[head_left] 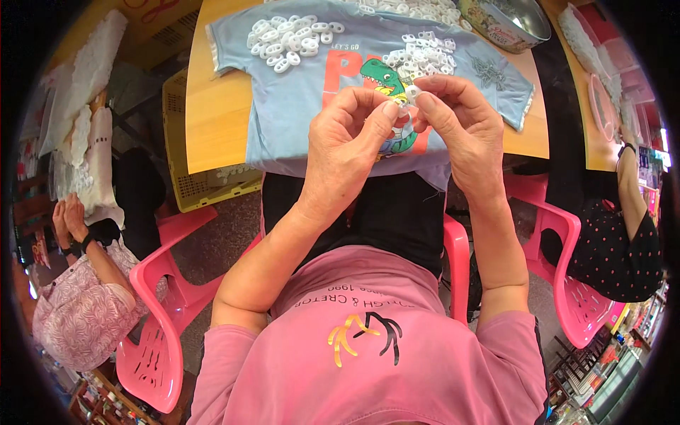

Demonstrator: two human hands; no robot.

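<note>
My left hand [347, 142] and my right hand [457, 120] meet over the table edge, fingertips pinched together on a small white plastic piece [410, 93]. Below them a light blue child's T-shirt [297, 106] with a green dinosaur print lies spread on the wooden table [212, 120]. Two heaps of similar white plastic pieces rest on the shirt: one at the far left [290, 39], one just behind my hands [421, 57].
A metal tin [506, 21] stands at the table's far right. A yellow crate [188, 177] sits under the table's left side. Pink plastic chairs [159, 297] flank me. One person sits at my left [78, 283], another at my right [623, 227].
</note>
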